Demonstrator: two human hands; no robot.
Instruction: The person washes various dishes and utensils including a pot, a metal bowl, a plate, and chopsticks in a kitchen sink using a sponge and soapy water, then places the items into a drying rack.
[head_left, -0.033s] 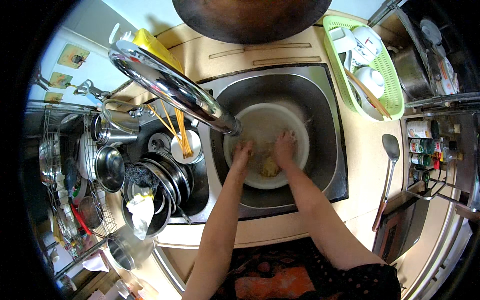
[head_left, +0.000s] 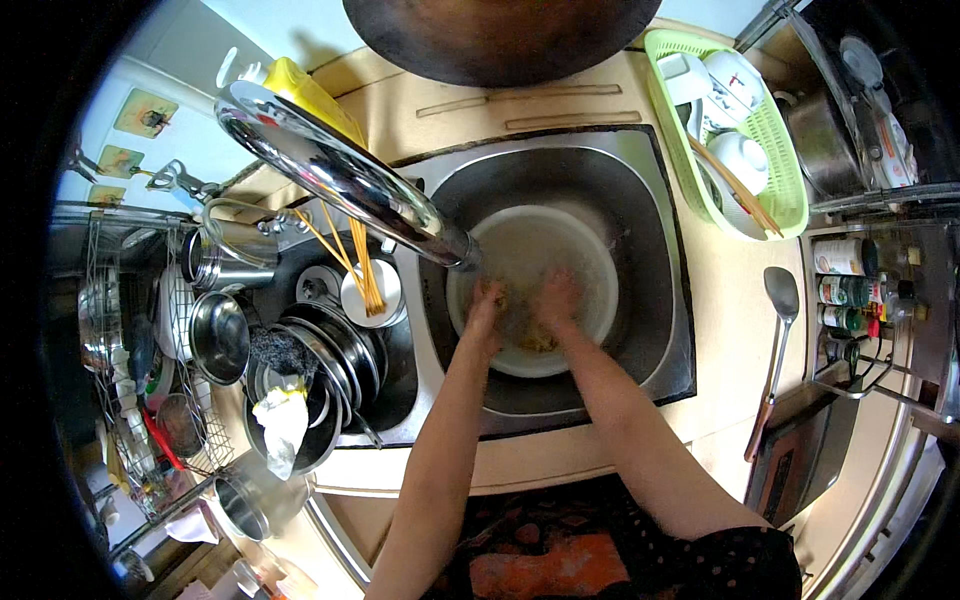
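The yellowish lump (head_left: 540, 343) lies in the cloudy water of the pale basin (head_left: 604, 258), behind the fingers, close to the right wrist. It is probably soft and slippery, better cupped from below. The right hand (head_left: 556, 297) has its fingers spread, seemingly gripping nothing; the left hand (head_left: 487, 303) has bent fingers, their hold I cannot tell. Beyond the fingers, all around, stands the steel sink (head_left: 650, 300).

Faucet (head_left: 350, 182) overhangs basin (head_left: 605, 290) upper left; right side open.

Pale countertop (head_left: 720, 340) — steel double sink (head_left: 635, 150) set in, light-green basket (head_left: 793, 180), wooden-handled spatula (head_left: 782, 296) — both right
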